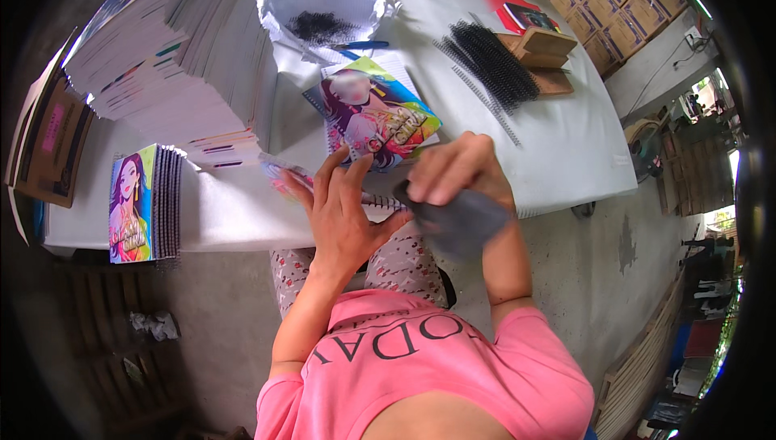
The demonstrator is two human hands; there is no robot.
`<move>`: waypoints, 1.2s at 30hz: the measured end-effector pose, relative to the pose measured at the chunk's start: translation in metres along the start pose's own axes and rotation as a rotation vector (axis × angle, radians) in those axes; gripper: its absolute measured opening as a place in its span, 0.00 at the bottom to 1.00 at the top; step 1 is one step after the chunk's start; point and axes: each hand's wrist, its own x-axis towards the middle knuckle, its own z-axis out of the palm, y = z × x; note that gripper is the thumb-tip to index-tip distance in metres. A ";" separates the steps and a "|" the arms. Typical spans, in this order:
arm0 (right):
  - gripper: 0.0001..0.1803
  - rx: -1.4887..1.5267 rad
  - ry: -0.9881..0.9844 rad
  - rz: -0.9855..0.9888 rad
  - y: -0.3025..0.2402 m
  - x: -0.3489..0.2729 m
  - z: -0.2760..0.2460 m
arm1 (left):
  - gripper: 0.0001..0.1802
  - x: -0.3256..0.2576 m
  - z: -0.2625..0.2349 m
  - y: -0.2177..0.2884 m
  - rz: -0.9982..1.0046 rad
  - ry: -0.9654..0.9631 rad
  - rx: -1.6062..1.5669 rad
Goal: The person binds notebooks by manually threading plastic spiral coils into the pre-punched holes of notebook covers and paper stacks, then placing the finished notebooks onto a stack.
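Item: left hand [343, 205], fingers spread, thumb apart, over a slim notebook [279, 175] at the near table edge; whether it grips cannot be told. Dark coil visible along the notebook's edge, so judged at least partly bound.

Item: right hand [453, 169], curled closed round a dark grey object [461, 226], motion-blurred, kind not legible, just beside the coil's end.

Item: row of notebooks [133, 205], left front corner, coils showing along one side; apparently done.

Item: bright-covered notebook [384, 116], lying askew on pale pages beyond the hands; degree of finish uncertain.

Item: tall stack of paper blocks [218, 60], left, no coils on the visible edges; seemingly the greater share left to do.

Item: loose black coils [493, 64], one heap, right of centre; supply remaining.

Item: blue tool [364, 45], beside a white paper-lined container [275, 13] holding small black scraps, presumably offcuts.

Item: stacked cardboard boxes [602, 3], far right; contents hidden.
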 end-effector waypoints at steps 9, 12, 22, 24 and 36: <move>0.14 -0.457 0.081 0.389 0.025 0.017 0.003 | 0.34 0.018 -0.027 -0.046 -0.038 0.007 -0.018; 0.14 0.068 0.101 0.008 0.030 0.009 0.006 | 0.34 0.013 -0.023 -0.040 -0.048 -0.005 -0.108; 0.06 -0.643 0.179 0.585 0.033 0.038 0.009 | 0.34 0.009 -0.021 -0.050 -0.119 0.117 -0.301; 0.11 -0.271 0.130 0.284 0.036 0.040 0.019 | 0.35 0.009 -0.019 -0.051 -0.172 0.087 -0.379; 0.18 -0.527 0.263 0.640 0.031 0.054 0.017 | 0.52 0.006 0.002 -0.069 -0.310 0.174 -0.697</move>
